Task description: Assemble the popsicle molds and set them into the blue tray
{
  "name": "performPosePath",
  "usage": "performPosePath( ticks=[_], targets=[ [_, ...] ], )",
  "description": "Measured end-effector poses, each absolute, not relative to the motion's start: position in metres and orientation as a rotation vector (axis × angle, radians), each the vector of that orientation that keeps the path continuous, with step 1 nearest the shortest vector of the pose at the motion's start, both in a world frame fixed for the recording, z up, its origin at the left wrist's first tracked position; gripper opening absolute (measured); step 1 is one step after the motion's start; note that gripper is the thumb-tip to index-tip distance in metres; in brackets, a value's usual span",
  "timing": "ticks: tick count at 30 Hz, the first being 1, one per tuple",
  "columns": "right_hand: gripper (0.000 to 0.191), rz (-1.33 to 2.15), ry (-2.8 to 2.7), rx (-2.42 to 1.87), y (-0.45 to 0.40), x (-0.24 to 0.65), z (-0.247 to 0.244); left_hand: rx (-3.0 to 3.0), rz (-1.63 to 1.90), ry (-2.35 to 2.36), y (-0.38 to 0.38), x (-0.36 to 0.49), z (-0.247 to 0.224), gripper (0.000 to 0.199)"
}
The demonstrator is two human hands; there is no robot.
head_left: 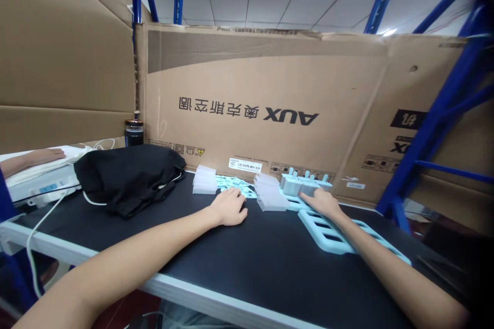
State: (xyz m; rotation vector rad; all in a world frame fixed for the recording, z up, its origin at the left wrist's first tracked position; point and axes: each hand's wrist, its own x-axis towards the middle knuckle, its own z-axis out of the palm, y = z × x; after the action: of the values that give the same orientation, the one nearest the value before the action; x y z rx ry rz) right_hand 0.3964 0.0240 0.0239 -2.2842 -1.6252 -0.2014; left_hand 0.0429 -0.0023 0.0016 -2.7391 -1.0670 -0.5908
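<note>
My left hand (pixel 230 207) rests at the near edge of a pile of small flat light blue plastic pieces (pixel 233 183), fingers spread over them and thumb apart. My right hand (pixel 324 203) is closed on the right part of a light blue block with upright tabs, which looks like a popsicle mold (pixel 292 185); its far fingers are partly hidden. Beneath my right wrist lies a light blue slotted plastic tray (pixel 323 240). Stacks of translucent whitish plastic pieces stand on both sides of the pile, a left stack (pixel 204 180) and a right stack (pixel 270 193).
A black cloth bundle (pixel 129 177) lies left on the black tabletop (pixel 247 262), a dark jar (pixel 134 132) behind it. A cardboard wall (pixel 231 72) closes the back. A blue post (pixel 428 128) rises right. Another person's arm (pixel 34 158) shows far left near a white cable (pixel 34 247).
</note>
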Motion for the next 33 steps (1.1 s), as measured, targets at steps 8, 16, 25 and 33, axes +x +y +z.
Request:
performPosePath(
  ticks=[8, 16, 25, 33],
  targets=[
    [0.086, -0.075, -1.516, -2.357, 0.020, 0.389, 0.040, -2.793, -0.614, -1.105, -0.006, 0.041, 0.007, 0.036],
    [0.062, -0.062, -1.560, -2.202, 0.017, 0.363, 0.095, -2.777, -0.597, -1.230, -0.013, 0.043, 0.019, 0.033],
    [0.067, -0.295, -2.445, -2.133, 0.044, 0.238, 0.132, -2.769, -0.582, -1.241, -0.010, 0.041, 0.015, 0.034],
    [0.069, -0.431, -2.560, -2.103, 0.066, 0.202, 0.128, -2.750, -0.590, -1.196, -0.008, 0.041, 0.012, 0.033]
  ],
)
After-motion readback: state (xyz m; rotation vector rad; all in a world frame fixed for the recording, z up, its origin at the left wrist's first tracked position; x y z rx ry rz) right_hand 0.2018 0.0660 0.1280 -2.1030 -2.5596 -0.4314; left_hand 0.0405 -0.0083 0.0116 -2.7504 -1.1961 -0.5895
